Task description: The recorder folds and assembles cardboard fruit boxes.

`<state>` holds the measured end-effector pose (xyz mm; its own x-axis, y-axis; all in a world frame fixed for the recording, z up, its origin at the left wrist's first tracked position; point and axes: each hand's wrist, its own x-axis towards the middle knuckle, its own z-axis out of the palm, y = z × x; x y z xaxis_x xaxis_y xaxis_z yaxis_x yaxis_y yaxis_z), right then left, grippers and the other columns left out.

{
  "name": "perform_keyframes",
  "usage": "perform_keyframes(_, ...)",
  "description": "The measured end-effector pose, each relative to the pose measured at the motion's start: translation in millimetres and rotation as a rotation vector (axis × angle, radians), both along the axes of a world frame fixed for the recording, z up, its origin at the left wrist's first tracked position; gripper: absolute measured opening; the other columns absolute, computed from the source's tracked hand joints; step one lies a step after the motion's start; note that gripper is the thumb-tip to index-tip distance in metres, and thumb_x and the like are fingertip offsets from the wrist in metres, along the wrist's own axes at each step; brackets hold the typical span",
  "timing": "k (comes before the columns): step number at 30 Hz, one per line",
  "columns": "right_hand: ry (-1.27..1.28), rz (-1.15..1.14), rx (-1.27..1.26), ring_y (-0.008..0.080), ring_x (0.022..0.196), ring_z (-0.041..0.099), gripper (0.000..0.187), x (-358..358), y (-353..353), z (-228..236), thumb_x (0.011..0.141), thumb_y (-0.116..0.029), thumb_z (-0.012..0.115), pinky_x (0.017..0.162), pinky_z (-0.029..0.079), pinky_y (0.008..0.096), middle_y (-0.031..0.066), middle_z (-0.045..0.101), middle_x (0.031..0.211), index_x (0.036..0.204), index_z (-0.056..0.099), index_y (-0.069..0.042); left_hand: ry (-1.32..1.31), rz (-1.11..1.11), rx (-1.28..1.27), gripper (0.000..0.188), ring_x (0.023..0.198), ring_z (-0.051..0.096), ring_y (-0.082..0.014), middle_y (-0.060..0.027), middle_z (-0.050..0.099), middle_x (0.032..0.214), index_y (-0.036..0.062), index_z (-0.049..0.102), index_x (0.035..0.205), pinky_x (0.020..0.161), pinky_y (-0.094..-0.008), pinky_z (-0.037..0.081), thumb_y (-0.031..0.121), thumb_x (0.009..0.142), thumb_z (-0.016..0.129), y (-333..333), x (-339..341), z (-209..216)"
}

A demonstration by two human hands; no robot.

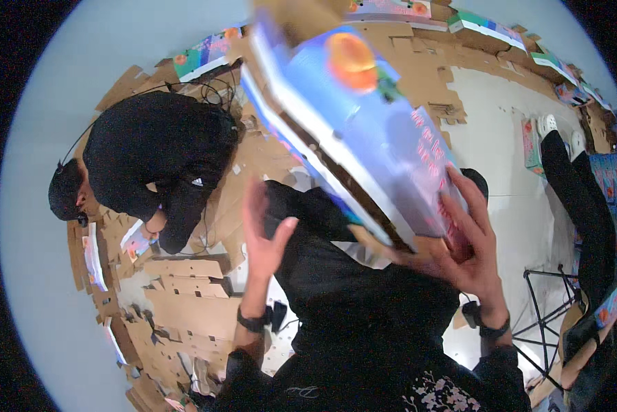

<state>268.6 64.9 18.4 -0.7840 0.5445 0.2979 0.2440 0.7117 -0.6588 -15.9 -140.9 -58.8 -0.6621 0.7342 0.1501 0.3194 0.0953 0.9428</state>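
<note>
A blue-purple cardboard carton [377,130] printed with an orange fruit is tilted in front of me, its upper end blurred by motion. Its white edges and a dark, narrow gap run along the left side, and a brown flap [312,17] sticks up at the top. My right hand [470,250] grips the carton's lower right end, fingers over the printed face. To the left of the carton, my left hand [266,237] is raised with the thumb and fingers apart, holding nothing. It does not touch the carton.
At left, a person in black [161,158] bends over a small printed carton [138,242]. Flattened brown cardboard [195,309] covers much of the floor. On the right are another person's legs [576,199], a black metal frame [545,323] and stacked printed cartons [607,178].
</note>
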Motion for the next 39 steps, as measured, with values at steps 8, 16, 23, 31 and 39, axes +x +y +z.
perform_keyframes(8, -0.115, 0.296, 0.144, 0.0505, 0.135, 0.038, 0.070, 13, -3, 30, 0.060, -0.003, 0.080, 0.106, 0.041, 0.0599, 0.0037, 0.052, 0.144, 0.126, 0.063, -0.021, 0.111, 0.008, 0.122, 0.117, 0.139, 0.040, -0.0266, -0.0182, 0.040, 0.152, -0.0017, 0.027, 0.152, 0.116, -0.0405, 0.030, 0.021, 0.059, 0.094, 20, -58, 36)
perform_keyframes(16, -0.184, 0.273, 0.089, 0.0436, 0.137, 0.039, 0.070, 14, 9, 34, 0.069, -0.004, 0.075, 0.110, 0.038, 0.0538, 0.0036, 0.050, 0.146, 0.134, 0.059, -0.023, -0.097, -0.230, 0.206, 0.041, 0.095, 0.062, -0.0122, -0.0066, 0.067, 0.111, -0.0025, 0.060, 0.120, 0.083, -0.0294, 0.052, 0.009, 0.085, 0.077, -5, -32, 31)
perform_keyframes(23, 0.133, -0.294, 0.358, 0.0385, 0.129, 0.045, 0.057, 4, 8, 27, 0.077, -0.003, 0.067, 0.111, 0.030, 0.0476, 0.0212, 0.048, 0.143, 0.132, 0.054, -0.006, -0.352, 0.214, 0.396, 0.039, 0.110, 0.057, -0.0147, -0.0062, 0.060, 0.122, 0.0007, 0.052, 0.130, 0.099, -0.0334, 0.045, 0.027, 0.102, 0.055, 50, -13, 72)
perform_keyframes(31, -0.064, -0.123, 0.323, 0.0408, 0.137, 0.035, 0.096, -29, -15, 32, 0.065, -0.025, 0.085, 0.111, 0.028, 0.0495, 0.0226, 0.033, 0.153, 0.148, 0.039, -0.009, -1.245, -0.252, 0.831, 0.042, 0.132, 0.051, -0.0291, -0.0153, 0.053, 0.142, 0.0016, 0.045, 0.141, 0.115, -0.0456, 0.038, 0.025, 0.106, 0.041, 78, 6, 129)
perform_keyframes(39, -0.093, -0.107, 0.248, 0.0345, 0.133, 0.043, 0.100, -23, 22, 7, 0.057, -0.032, 0.090, 0.109, 0.037, 0.0468, 0.0097, 0.041, 0.153, 0.144, 0.046, -0.012, -1.486, -0.136, 0.604, 0.039, 0.130, 0.049, -0.0314, -0.0198, 0.049, 0.138, -0.0067, 0.038, 0.137, 0.113, -0.0443, 0.043, 0.007, 0.102, 0.047, 81, 23, 82)
